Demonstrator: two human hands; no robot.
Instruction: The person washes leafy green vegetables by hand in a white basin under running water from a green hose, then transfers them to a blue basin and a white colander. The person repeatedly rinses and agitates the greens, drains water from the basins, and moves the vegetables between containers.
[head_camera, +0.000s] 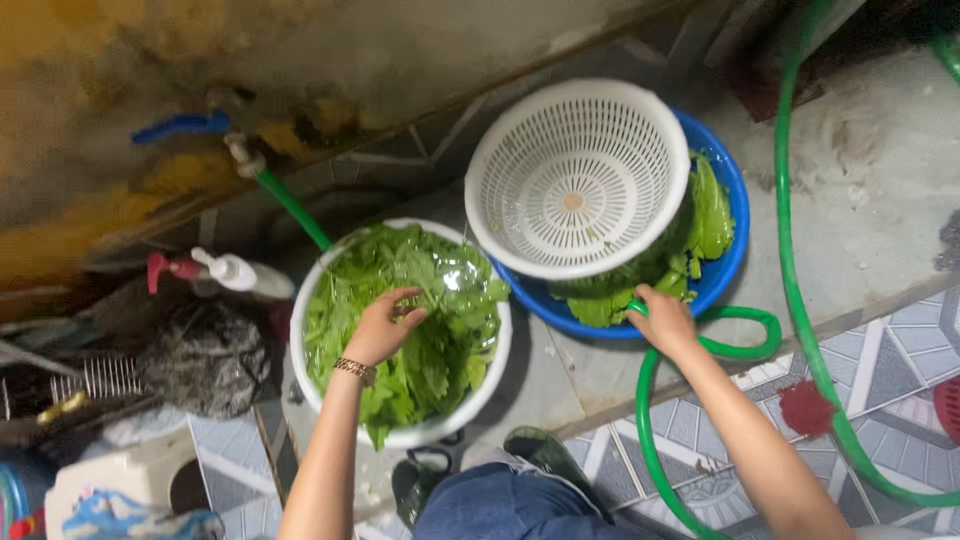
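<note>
The left hand (383, 328) rests in a white bowl (400, 437) of wet leafy greens (430, 300) on the floor, its grip loose, fingers spread over the leaves and closed on nothing. The right hand (662, 318) reaches to the rim of a blue basin (728, 270), fingers curled where the green hose (790, 250) loops past (whether that grip has the hose or the rim, I cannot tell). A white strainer basket (575, 175) sits tilted in the basin over more greens.
</note>
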